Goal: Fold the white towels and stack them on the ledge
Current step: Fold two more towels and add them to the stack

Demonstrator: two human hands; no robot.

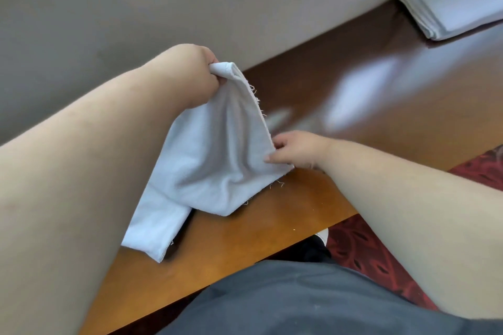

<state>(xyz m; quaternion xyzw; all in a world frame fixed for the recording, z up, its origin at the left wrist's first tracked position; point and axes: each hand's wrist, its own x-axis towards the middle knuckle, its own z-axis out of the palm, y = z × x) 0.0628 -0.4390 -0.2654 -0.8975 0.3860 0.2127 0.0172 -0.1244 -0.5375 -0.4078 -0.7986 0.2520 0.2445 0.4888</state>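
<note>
A white towel point(212, 152) with frayed edges hangs doubled over above the wooden ledge point(353, 95). My left hand point(190, 73) grips its upper corner, lifted off the wood. My right hand point(296, 149) pinches the towel's right edge lower down, near the ledge's front edge. The towel's bottom sags onto the wood and onto another white towel point(152, 228) that lies flat beneath it and partly under my left forearm. A stack of folded white towels point(451, 0) sits on the ledge at the far right, against the wall.
A plain beige wall point(163, 3) runs along the back of the glossy ledge. Red patterned carpet point(362, 247) lies below the front edge at the right. My dark clothing point(299, 299) fills the bottom of the view.
</note>
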